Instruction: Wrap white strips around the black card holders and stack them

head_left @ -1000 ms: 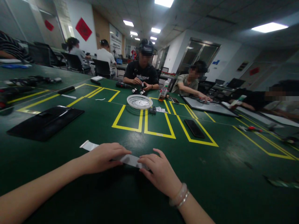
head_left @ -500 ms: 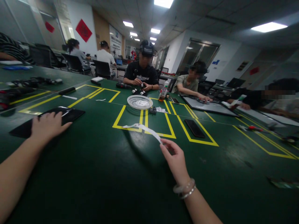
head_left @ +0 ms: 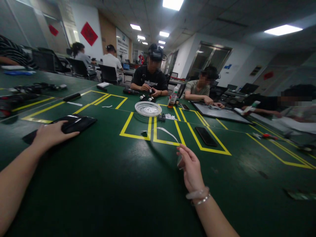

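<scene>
Strip of thin white ribbon (head_left: 168,131) arcs from my pinching right hand (head_left: 192,164).
My left hand (head_left: 50,135) touches a flat glossy-black panel (head_left: 81,124); I cannot tell whether it grips.

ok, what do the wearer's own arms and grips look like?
Left forearm and right forearm: bare, no sleeves in view. Left grip and right grip: no gloves. On the right: a thick pale bangle and a thin silvery bracelet; none seen on the left.
</scene>
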A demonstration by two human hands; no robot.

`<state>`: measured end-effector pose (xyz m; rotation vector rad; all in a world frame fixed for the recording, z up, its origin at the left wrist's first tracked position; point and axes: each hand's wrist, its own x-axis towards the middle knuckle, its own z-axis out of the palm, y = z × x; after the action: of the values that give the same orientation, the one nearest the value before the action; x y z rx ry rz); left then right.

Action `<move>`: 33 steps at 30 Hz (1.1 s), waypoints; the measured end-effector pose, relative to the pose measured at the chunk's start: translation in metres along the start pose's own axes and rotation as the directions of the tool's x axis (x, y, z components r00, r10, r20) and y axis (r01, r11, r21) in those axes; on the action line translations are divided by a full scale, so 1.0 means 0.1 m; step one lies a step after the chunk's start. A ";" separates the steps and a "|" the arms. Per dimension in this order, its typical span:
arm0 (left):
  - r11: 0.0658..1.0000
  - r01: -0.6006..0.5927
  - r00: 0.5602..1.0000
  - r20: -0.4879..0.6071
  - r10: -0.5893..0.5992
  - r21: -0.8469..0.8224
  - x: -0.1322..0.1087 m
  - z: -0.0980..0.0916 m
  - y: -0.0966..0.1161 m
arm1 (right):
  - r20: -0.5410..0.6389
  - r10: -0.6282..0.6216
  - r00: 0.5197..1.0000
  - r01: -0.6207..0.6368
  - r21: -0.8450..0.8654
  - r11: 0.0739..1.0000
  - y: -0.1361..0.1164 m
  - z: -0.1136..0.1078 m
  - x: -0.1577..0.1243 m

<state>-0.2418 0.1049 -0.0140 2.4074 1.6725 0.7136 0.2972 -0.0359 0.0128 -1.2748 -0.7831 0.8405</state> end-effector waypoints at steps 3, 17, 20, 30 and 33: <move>0.967 0.180 0.984 -0.047 -0.174 0.179 0.10 0.02 0.51 | -0.038 0.042 0.998 -0.039 0.065 0.997 -0.02 0.00 0.01; 0.839 -0.497 0.759 0.357 0.544 -0.222 -0.25 0.80 2.47 | 0.013 0.038 0.999 -0.039 0.132 0.990 -0.03 0.03 -0.03; 0.825 -0.530 0.754 0.335 0.565 -0.197 -0.26 0.90 2.44 | 0.112 -0.005 0.994 -0.001 0.052 0.999 -0.02 0.05 -0.07; 0.614 -0.771 0.580 -0.209 0.787 0.170 -0.36 0.76 2.42 | 0.698 -0.208 0.685 0.565 -0.329 0.756 -0.03 0.08 -0.22; 0.592 -0.802 0.592 -0.018 0.805 0.078 -0.31 0.74 2.43 | 0.816 -0.141 0.561 0.712 -0.388 0.586 -0.02 0.09 -0.27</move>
<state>-0.0108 -0.0035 -0.0010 3.1862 0.4782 0.8062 0.2763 -0.0551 0.0153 -1.2265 -2.1845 0.5699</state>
